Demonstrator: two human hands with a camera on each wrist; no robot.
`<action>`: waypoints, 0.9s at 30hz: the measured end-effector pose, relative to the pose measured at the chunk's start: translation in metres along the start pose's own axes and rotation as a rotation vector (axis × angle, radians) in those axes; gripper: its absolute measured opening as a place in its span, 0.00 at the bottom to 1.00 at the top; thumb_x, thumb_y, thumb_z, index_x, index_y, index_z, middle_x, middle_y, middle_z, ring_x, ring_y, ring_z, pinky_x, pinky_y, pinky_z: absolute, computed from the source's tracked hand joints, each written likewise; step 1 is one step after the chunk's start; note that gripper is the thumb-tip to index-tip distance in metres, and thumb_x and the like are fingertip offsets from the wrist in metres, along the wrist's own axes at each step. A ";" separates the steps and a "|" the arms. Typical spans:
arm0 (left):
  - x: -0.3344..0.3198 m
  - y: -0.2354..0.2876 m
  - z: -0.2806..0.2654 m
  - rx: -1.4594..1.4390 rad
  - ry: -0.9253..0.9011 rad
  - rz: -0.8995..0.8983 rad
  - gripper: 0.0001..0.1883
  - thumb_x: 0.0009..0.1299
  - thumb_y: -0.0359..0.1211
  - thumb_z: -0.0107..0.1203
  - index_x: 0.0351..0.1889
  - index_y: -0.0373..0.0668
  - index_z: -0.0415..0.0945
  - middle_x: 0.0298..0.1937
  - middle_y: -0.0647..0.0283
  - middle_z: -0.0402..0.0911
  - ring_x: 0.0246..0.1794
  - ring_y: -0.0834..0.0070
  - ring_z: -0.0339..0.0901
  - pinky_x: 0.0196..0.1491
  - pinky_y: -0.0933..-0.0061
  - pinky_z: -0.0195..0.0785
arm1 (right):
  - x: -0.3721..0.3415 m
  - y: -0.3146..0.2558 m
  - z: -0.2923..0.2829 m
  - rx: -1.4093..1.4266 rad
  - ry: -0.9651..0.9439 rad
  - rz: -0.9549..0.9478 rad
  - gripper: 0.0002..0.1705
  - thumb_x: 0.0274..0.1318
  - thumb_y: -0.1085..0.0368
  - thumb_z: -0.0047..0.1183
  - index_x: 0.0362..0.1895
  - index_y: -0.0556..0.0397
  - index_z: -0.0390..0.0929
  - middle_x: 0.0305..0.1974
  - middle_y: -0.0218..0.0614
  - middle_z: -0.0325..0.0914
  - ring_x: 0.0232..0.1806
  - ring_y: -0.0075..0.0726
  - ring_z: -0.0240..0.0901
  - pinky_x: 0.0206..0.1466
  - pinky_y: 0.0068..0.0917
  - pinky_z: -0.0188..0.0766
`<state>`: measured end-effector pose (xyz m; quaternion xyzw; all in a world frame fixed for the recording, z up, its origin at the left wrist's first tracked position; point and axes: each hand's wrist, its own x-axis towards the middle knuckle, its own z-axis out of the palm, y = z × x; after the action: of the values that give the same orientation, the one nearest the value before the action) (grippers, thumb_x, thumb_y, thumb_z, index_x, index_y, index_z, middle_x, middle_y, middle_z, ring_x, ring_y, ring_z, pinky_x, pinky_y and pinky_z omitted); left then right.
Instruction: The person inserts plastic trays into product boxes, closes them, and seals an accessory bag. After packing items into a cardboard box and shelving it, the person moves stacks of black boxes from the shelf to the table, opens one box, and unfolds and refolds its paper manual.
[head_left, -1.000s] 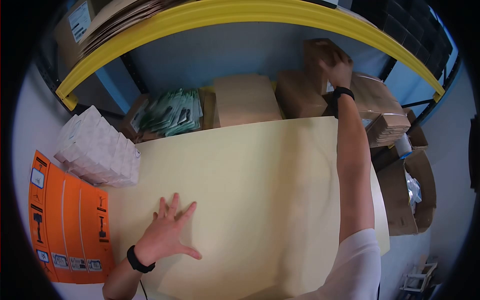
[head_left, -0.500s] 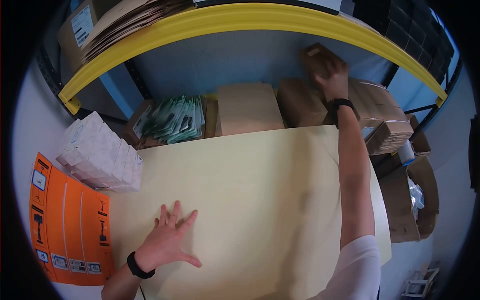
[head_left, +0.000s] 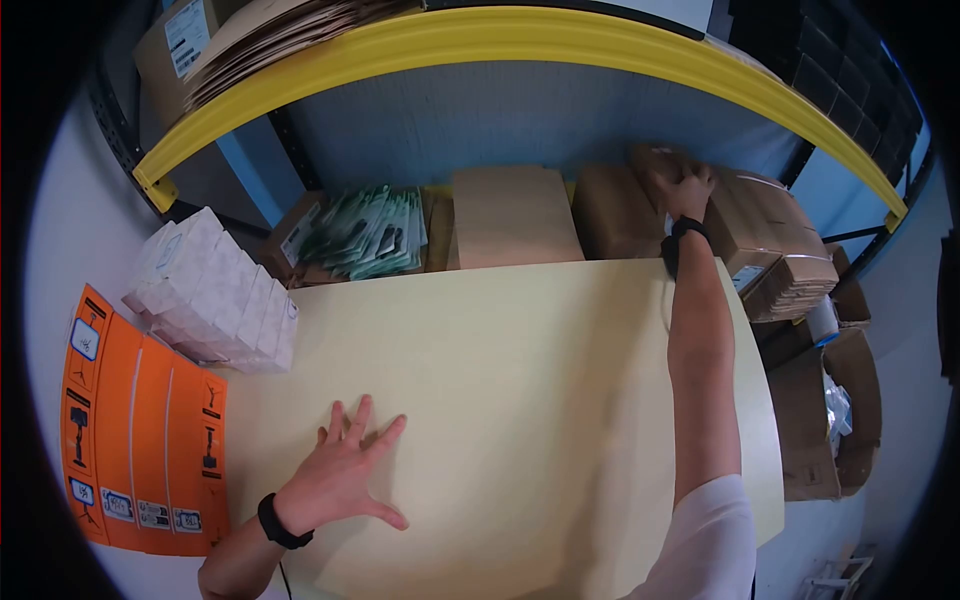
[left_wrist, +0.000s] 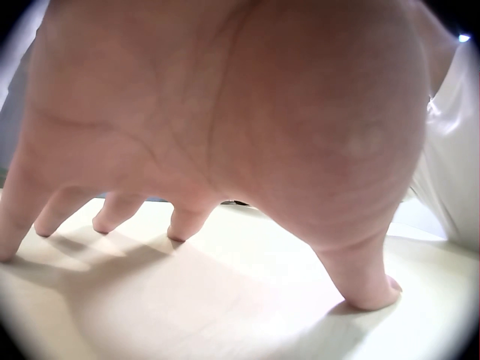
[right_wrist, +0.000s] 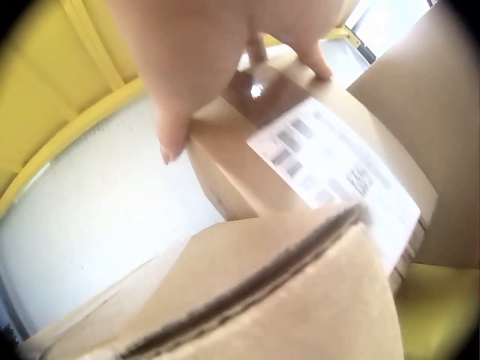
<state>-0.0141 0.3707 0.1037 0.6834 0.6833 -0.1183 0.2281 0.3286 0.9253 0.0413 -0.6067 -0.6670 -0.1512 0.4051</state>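
My right hand (head_left: 690, 193) is at the back of the table, gripping a brown cardboard box (head_left: 655, 163). In the right wrist view, thumb and fingers straddle the box (right_wrist: 251, 165), which has brown tape and a white printed label (right_wrist: 330, 161). It sits low between a larger brown box (head_left: 612, 215) and a strapped stack of flat cardboard (head_left: 770, 215). A cut cardboard edge in front hides its lower part. My left hand (head_left: 335, 480) is spread on the pale table (head_left: 500, 400), fingertips and thumb touching the surface, palm raised.
White boxes (head_left: 215, 295) and orange boxes (head_left: 145, 430) stand at the left. Green-and-clear packets (head_left: 370, 235) lie at the back. A yellow shelf beam (head_left: 530, 35) crosses overhead. An open carton (head_left: 810, 430) stands beyond the table's right edge.
My right hand has brought the cardboard box down from above the others to between the larger box and the flat stack. My left hand has stayed spread on the table.
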 end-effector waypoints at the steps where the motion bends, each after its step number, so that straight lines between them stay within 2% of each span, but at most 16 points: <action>1: 0.000 -0.001 0.001 0.014 0.007 0.002 0.69 0.38 0.72 0.67 0.76 0.51 0.49 0.75 0.30 0.37 0.70 0.19 0.37 0.68 0.34 0.48 | -0.004 0.003 -0.001 -0.020 -0.130 0.046 0.50 0.40 0.33 0.63 0.64 0.49 0.71 0.63 0.57 0.64 0.68 0.66 0.55 0.71 0.54 0.52; 2: -0.001 -0.001 0.001 0.009 0.012 -0.002 0.69 0.38 0.72 0.67 0.76 0.51 0.49 0.75 0.30 0.37 0.70 0.19 0.37 0.68 0.34 0.48 | -0.004 0.002 -0.001 -0.038 -0.259 0.088 0.56 0.39 0.32 0.63 0.69 0.49 0.65 0.63 0.61 0.63 0.68 0.67 0.55 0.71 0.53 0.53; 3: -0.001 -0.002 0.002 -0.002 0.022 0.005 0.69 0.38 0.72 0.66 0.76 0.51 0.49 0.74 0.30 0.37 0.70 0.19 0.37 0.68 0.34 0.48 | -0.002 0.006 0.004 -0.035 -0.259 0.082 0.56 0.39 0.32 0.63 0.69 0.49 0.65 0.63 0.61 0.63 0.68 0.67 0.55 0.71 0.53 0.53; 5: -0.002 -0.002 0.003 -0.017 0.029 0.017 0.69 0.37 0.72 0.66 0.76 0.51 0.49 0.74 0.29 0.37 0.70 0.19 0.36 0.68 0.34 0.48 | -0.001 0.015 0.005 -0.105 -0.502 0.179 0.62 0.37 0.30 0.63 0.73 0.47 0.55 0.69 0.55 0.57 0.70 0.68 0.50 0.71 0.57 0.51; 6: -0.002 -0.002 0.002 -0.039 0.022 0.009 0.69 0.38 0.71 0.67 0.76 0.52 0.48 0.75 0.31 0.37 0.71 0.20 0.34 0.66 0.30 0.48 | 0.003 0.018 0.007 -0.109 -0.501 0.179 0.62 0.37 0.30 0.63 0.73 0.47 0.55 0.69 0.55 0.57 0.70 0.68 0.50 0.71 0.57 0.51; 7: -0.001 -0.001 0.002 -0.061 0.015 0.002 0.69 0.38 0.70 0.68 0.77 0.54 0.48 0.75 0.32 0.36 0.72 0.21 0.32 0.65 0.26 0.48 | 0.008 0.013 0.000 -0.155 -0.577 0.119 0.61 0.39 0.30 0.62 0.73 0.46 0.54 0.71 0.50 0.54 0.70 0.67 0.51 0.71 0.58 0.51; 8: 0.000 -0.001 0.001 -0.059 0.010 0.011 0.69 0.38 0.70 0.68 0.77 0.54 0.48 0.75 0.32 0.36 0.72 0.21 0.32 0.65 0.26 0.48 | 0.010 0.006 -0.008 -0.203 -0.654 0.064 0.60 0.40 0.30 0.61 0.73 0.45 0.53 0.73 0.45 0.52 0.70 0.65 0.52 0.71 0.59 0.51; 9: 0.000 0.000 0.001 -0.059 0.003 0.000 0.69 0.38 0.70 0.68 0.77 0.54 0.48 0.75 0.32 0.36 0.72 0.21 0.32 0.65 0.26 0.48 | 0.013 -0.002 -0.014 -0.211 -0.658 0.077 0.60 0.40 0.30 0.61 0.73 0.45 0.53 0.73 0.45 0.52 0.70 0.65 0.52 0.71 0.59 0.51; 11: 0.000 0.001 -0.001 -0.049 -0.014 0.000 0.69 0.38 0.70 0.68 0.77 0.54 0.47 0.75 0.32 0.36 0.72 0.21 0.32 0.65 0.27 0.47 | 0.014 -0.034 -0.027 -0.454 -0.556 -0.064 0.55 0.43 0.31 0.58 0.72 0.44 0.57 0.73 0.40 0.53 0.70 0.64 0.53 0.71 0.60 0.50; 13: 0.001 0.001 -0.001 -0.064 -0.002 -0.009 0.69 0.37 0.69 0.69 0.77 0.54 0.48 0.76 0.32 0.36 0.72 0.21 0.32 0.66 0.27 0.45 | -0.003 -0.076 -0.054 -0.368 -0.524 -0.218 0.47 0.50 0.38 0.56 0.72 0.33 0.57 0.71 0.51 0.55 0.72 0.64 0.51 0.71 0.55 0.53; 14: 0.001 0.002 -0.002 -0.057 -0.003 0.000 0.69 0.37 0.69 0.69 0.77 0.54 0.48 0.76 0.32 0.36 0.72 0.21 0.32 0.66 0.27 0.45 | -0.010 -0.089 -0.053 -0.322 -0.630 -0.430 0.48 0.48 0.37 0.56 0.71 0.41 0.58 0.70 0.50 0.58 0.72 0.59 0.52 0.71 0.54 0.53; 15: 0.001 0.004 -0.003 -0.038 -0.013 -0.017 0.70 0.36 0.69 0.69 0.76 0.53 0.48 0.75 0.32 0.36 0.72 0.22 0.33 0.67 0.31 0.47 | -0.017 -0.093 -0.049 -0.272 -0.735 -0.640 0.50 0.47 0.36 0.57 0.70 0.49 0.60 0.69 0.48 0.60 0.72 0.55 0.53 0.72 0.53 0.52; 16: 0.001 0.005 -0.004 -0.014 -0.025 -0.033 0.71 0.35 0.69 0.70 0.76 0.51 0.48 0.75 0.31 0.37 0.72 0.22 0.33 0.69 0.35 0.48 | -0.031 -0.084 -0.018 -0.258 -0.541 -0.769 0.47 0.50 0.39 0.55 0.68 0.53 0.61 0.70 0.48 0.57 0.72 0.53 0.54 0.73 0.49 0.51; 17: 0.002 0.004 -0.003 0.003 -0.028 -0.021 0.71 0.35 0.69 0.70 0.76 0.51 0.48 0.75 0.31 0.37 0.72 0.22 0.33 0.69 0.35 0.48 | -0.039 -0.072 0.016 -0.244 -0.339 -0.890 0.44 0.52 0.41 0.54 0.67 0.57 0.62 0.72 0.48 0.54 0.71 0.50 0.55 0.74 0.44 0.49; 21: 0.001 0.000 0.002 -0.032 0.010 -0.008 0.70 0.35 0.68 0.71 0.76 0.52 0.48 0.76 0.32 0.37 0.73 0.23 0.33 0.69 0.36 0.46 | -0.024 -0.092 0.025 -0.305 -0.314 -0.733 0.36 0.56 0.48 0.52 0.65 0.53 0.66 0.70 0.52 0.58 0.69 0.51 0.59 0.74 0.46 0.49; 27: 0.003 0.002 0.005 -0.049 0.032 -0.003 0.70 0.35 0.69 0.70 0.76 0.53 0.49 0.75 0.31 0.38 0.73 0.23 0.33 0.70 0.37 0.45 | -0.031 -0.089 0.033 -0.254 -0.271 -0.252 0.31 0.60 0.51 0.48 0.65 0.51 0.68 0.68 0.48 0.61 0.69 0.49 0.60 0.72 0.46 0.54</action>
<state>-0.0116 0.3710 0.0979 0.6785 0.6904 -0.0909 0.2339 0.2319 0.9070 0.0238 -0.5793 -0.7616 -0.2006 0.2101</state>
